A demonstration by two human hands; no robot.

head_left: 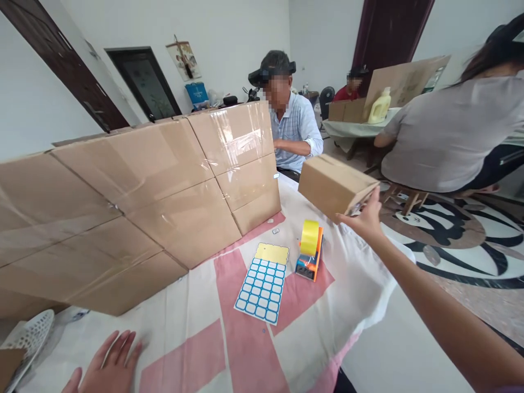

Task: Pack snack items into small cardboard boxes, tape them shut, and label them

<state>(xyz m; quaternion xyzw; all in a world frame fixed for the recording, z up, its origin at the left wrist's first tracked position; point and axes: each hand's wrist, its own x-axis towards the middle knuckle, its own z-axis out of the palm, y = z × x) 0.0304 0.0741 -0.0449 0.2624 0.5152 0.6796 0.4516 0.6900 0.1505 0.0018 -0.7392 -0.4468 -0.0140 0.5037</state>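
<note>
At the right edge of the table, my right hand (366,217) grips the near end of a small cardboard box (331,183), thumb below and fingers on the far side. The box is tilted, and its near end is partly hidden by the hand. My left hand (108,363) rests at the lower left with its fingers spread on the cloth, holding nothing. Between the hands lie a sheet of blue-bordered labels (262,286) and an orange tape dispenser (317,254) with a roll of yellow tape (309,238).
A taped cardboard partition (176,202) stands along the far left of the table. A white plastic basket (36,333) sits at the lower left. Across the table is a co-worker (297,123); another person (458,125) sits at the right by a yellow jug (380,105).
</note>
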